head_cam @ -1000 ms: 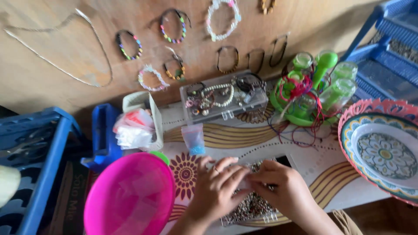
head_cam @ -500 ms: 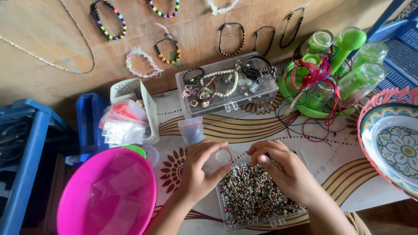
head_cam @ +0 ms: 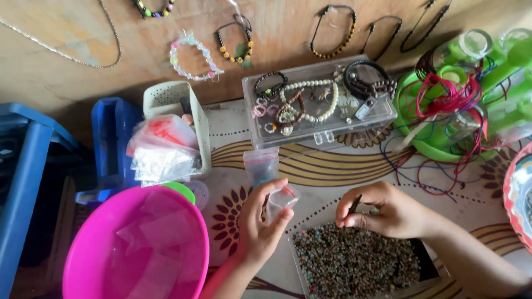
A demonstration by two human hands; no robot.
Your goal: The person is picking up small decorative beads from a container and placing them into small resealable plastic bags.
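Observation:
My left hand [head_cam: 257, 221] holds a small clear zip bag [head_cam: 280, 200] upright just left of a clear tray full of small mixed-colour beads [head_cam: 357, 263]. At the tray's far edge my right hand [head_cam: 388, 213] pinches a thin dark tool [head_cam: 353, 206] with its tip at the beads. Another small clear bag with blue beads [head_cam: 260, 165] lies just beyond my left hand on the patterned tablecloth [head_cam: 332, 171].
A pink bowl [head_cam: 136, 243] sits at the near left, a white basket of plastic bags [head_cam: 169, 133] behind it. A clear box of bracelets [head_cam: 318, 102] stands at the back, green jars with tangled cords [head_cam: 460, 99] at right. Bracelets hang on the wooden wall [head_cam: 72, 33].
My hands have drawn apart from the bead tray's middle. The left has lifted the small clear bag, the right has moved to the tray's far edge. The view has shifted downward and left.

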